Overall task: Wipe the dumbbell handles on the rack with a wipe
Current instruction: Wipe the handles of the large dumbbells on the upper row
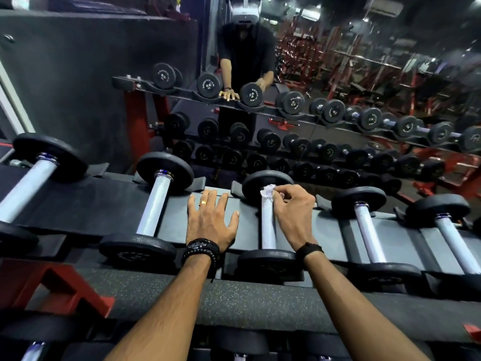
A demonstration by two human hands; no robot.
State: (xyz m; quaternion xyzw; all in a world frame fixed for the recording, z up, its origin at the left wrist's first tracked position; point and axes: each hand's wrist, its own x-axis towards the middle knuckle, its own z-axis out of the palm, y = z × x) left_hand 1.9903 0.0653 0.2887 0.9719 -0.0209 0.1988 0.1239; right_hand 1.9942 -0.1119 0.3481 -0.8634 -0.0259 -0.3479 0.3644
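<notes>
Right hand: the right hand (292,209) has curled fingers. Its grip pinches a small white wipe (268,193) between thumb and fingertips.
Wipe: it is crumpled and sits on the far end of a dumbbell handle (268,225), right beside the far black weight (265,182).
Handle: it is silver and rough-looking. It lies on the top shelf of the rack (325,230), pointing away from the person. The right hand's palm hangs over its right side.
Left hand: the left hand (210,220) lies flat on the dark rack shelf, fingers spread wide and straight. Its grip is open and holds nothing. It rests between two dumbbells and touches neither one.
On the hands: a gold ring (202,203) is on one left finger. Dark bead bands (200,250) go round the left wrist, and a black band (309,248) goes round the right wrist.
Nearby: more dumbbells (369,227) lie in a row on both sides, each in its own slot, apart from each other.
Behind: a big mirror (338,74) shows the person leaning on the rack, and red gym machines far back.
Below: a dark speckled bar (234,295) runs under both arms, with a red frame piece (59,287) on the left.
</notes>
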